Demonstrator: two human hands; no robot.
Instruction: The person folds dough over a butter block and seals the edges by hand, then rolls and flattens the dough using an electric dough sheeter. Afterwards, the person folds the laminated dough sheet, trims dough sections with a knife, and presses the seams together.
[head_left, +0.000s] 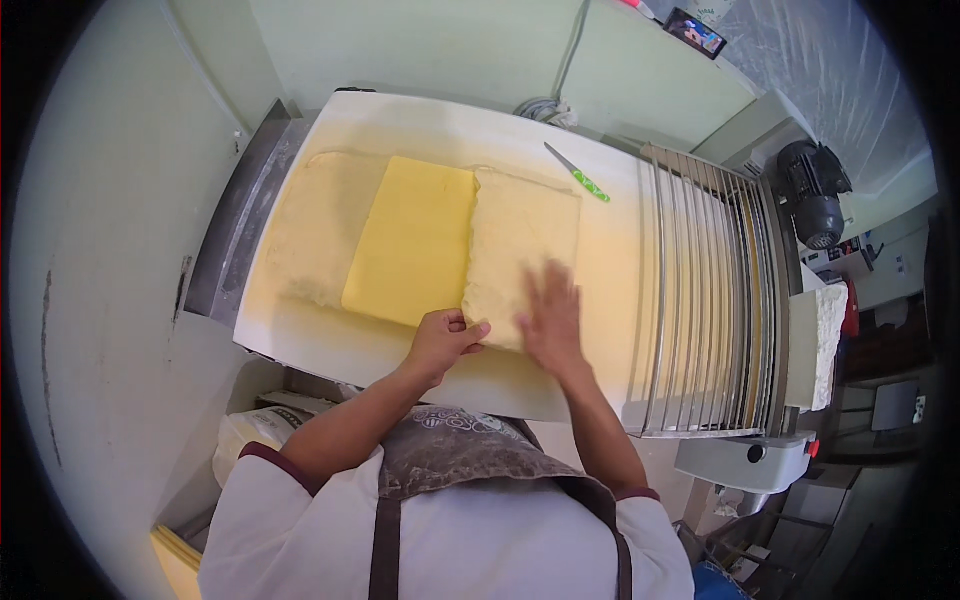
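Observation:
A pale sheet of dough (pixel 322 225) lies across the white work surface. On its middle rests a flat yellow rectangular slab (pixel 412 240), which looks like butter. The right part of the dough is a folded flap (pixel 525 215) whose rough edge runs along the slab's right side. My left hand (pixel 443 343) pinches the flap's near left corner between thumb and fingers. Flat on the flap's near right part, or just above it, is my right hand (pixel 550 318), fingers spread and blurred by motion. What lies under the flap is hidden.
A knife with a green handle (pixel 590 187) lies beyond the flap. On the right stands a wire guard (pixel 690 300) of a machine with a dark motor (pixel 815 190). A metal tray (pixel 245 215) adjoins the surface's left end. Coiled cable (pixel 545 110) sits by the wall.

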